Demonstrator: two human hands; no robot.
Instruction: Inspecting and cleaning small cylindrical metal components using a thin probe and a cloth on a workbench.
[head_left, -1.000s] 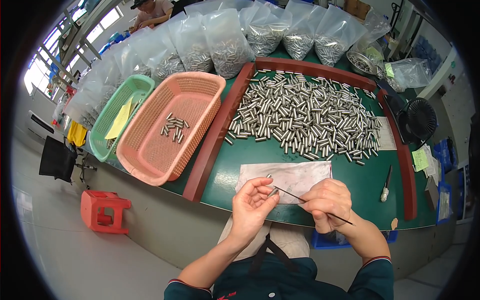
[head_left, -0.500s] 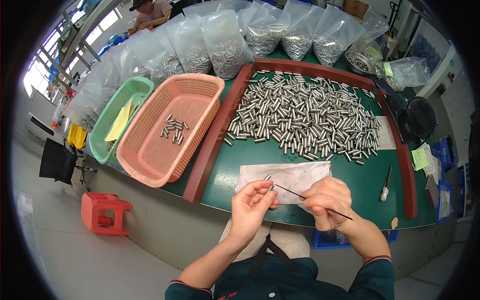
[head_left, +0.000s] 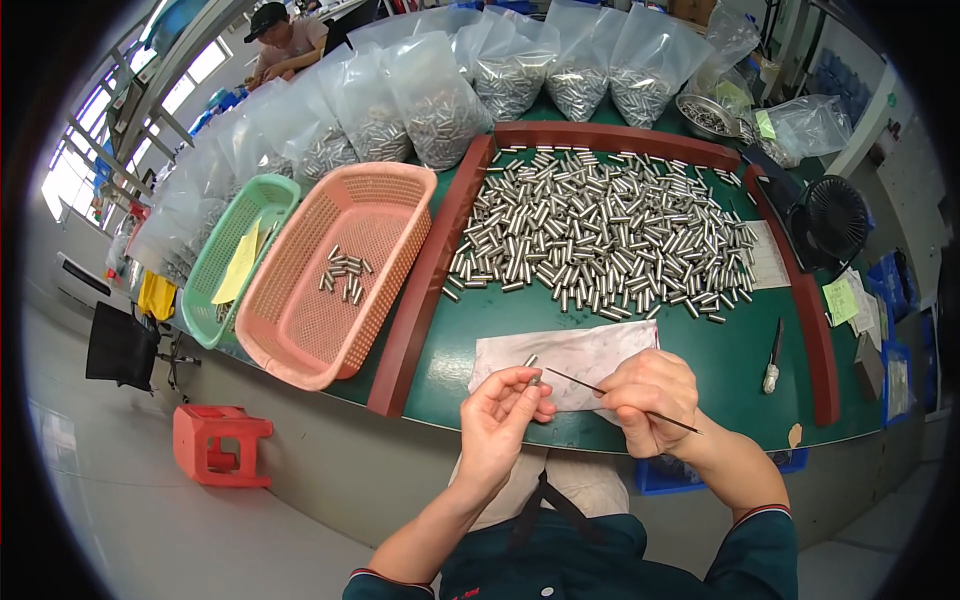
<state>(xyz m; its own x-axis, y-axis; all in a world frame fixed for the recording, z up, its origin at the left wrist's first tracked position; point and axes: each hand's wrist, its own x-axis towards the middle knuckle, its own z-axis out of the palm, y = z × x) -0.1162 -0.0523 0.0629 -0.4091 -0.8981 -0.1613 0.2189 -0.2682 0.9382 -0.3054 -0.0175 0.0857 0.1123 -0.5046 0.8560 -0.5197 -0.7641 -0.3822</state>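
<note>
Between the thumb and fingertips of my left hand [head_left: 500, 415] is a small shiny metal cylinder [head_left: 531, 361], its upper end poking out past the fingers. My right hand [head_left: 652, 396] is closed around a thin dark rod [head_left: 574, 380], which slants across the fist with its tail end out by the wrist. The rod's tip points at the cylinder, with a small gap between them. Under both hands lies a stained whitish cloth [head_left: 510, 350] on the green table. Beyond it spreads a large heap of similar metal cylinders [head_left: 600, 235].
Dark red rails [head_left: 425, 290] border the heap. A pink basket [head_left: 420, 225] with several cylinders and a green basket [head_left: 195, 310] stand left. Filled plastic bags [head_left: 435, 100] line the back, a person [head_left: 285, 45] beyond. At right are a black-handled tool [head_left: 775, 355] and a fan [head_left: 836, 218].
The cylinder now sticks out farther from my left fingers, and the rod's tip stands apart from it. My view has shifted slightly; both hands keep their grips.
</note>
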